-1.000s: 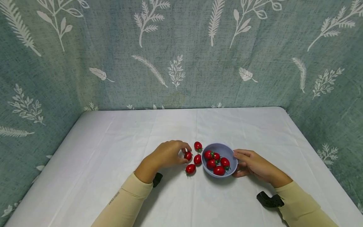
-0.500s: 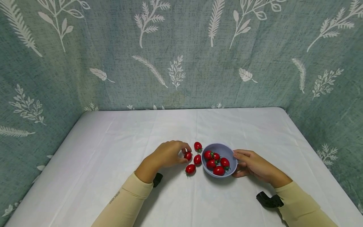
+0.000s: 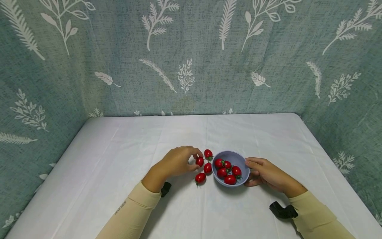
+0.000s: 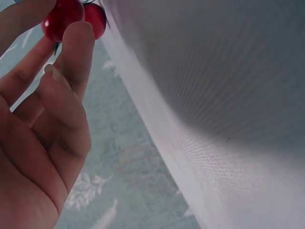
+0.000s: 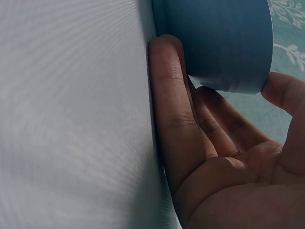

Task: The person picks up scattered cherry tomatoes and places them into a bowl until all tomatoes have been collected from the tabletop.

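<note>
In the head view my left hand (image 3: 179, 161) pinches a red cherry tomato (image 3: 199, 161) between thumb and fingertips. The left wrist view shows that cherry tomato (image 4: 63, 20) between the digits, with a second one right behind it. Three loose cherry tomatoes lie beside it: one at the back (image 3: 208, 154), one in the middle (image 3: 207, 168), one nearer me (image 3: 200, 178). On the right, my right hand (image 3: 265, 172) holds the blue-purple bowl (image 3: 229, 154), thumb at the rim and fingers low against the wall (image 5: 224, 43). Several cherry tomatoes with green stems sit inside the bowl.
A white cloth (image 3: 143, 139) covers the table, its far edge meeting a green leaf-patterned curtain (image 3: 185, 76). Similar curtain hangs at both sides. Black straps (image 3: 283, 210) show at both wrists.
My left fingers and the pinched cherry tomato have shifted slightly up and to the right in the head view. The right hand and bowl stay in place.
</note>
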The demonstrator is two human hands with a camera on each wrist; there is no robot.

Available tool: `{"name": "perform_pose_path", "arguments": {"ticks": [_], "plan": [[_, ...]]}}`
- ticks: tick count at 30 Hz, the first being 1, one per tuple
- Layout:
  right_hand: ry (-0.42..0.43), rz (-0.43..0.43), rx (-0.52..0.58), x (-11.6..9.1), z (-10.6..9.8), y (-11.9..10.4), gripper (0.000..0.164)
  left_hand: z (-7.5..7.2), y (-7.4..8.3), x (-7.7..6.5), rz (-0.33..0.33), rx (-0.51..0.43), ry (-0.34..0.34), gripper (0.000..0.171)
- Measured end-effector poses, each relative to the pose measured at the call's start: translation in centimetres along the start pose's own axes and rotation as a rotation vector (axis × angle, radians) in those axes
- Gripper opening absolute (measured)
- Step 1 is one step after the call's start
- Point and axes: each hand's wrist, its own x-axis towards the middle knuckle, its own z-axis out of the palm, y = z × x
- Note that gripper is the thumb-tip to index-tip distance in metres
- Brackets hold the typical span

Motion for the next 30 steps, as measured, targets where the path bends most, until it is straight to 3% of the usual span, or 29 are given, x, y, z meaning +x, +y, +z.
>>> {"name": "perform_pose_path", "arguments": {"ticks": [17,24,30], "plan": [[0.006,0.009,0.001,0.1,0.0,0.0,0.067,-0.3,0.1,0.0,0.100,-0.009,0.131,0.031],[0.006,0.010,0.005,0.0,0.0,0.0,0.067,-0.3,0.7,-0.1,0.097,-0.031,0.158,0.033],[0.008,0.009,0.000,0.0,0.1,-0.2,0.066,-0.3,1.5,-0.3,0.136,-0.076,0.158,0.034]]}}
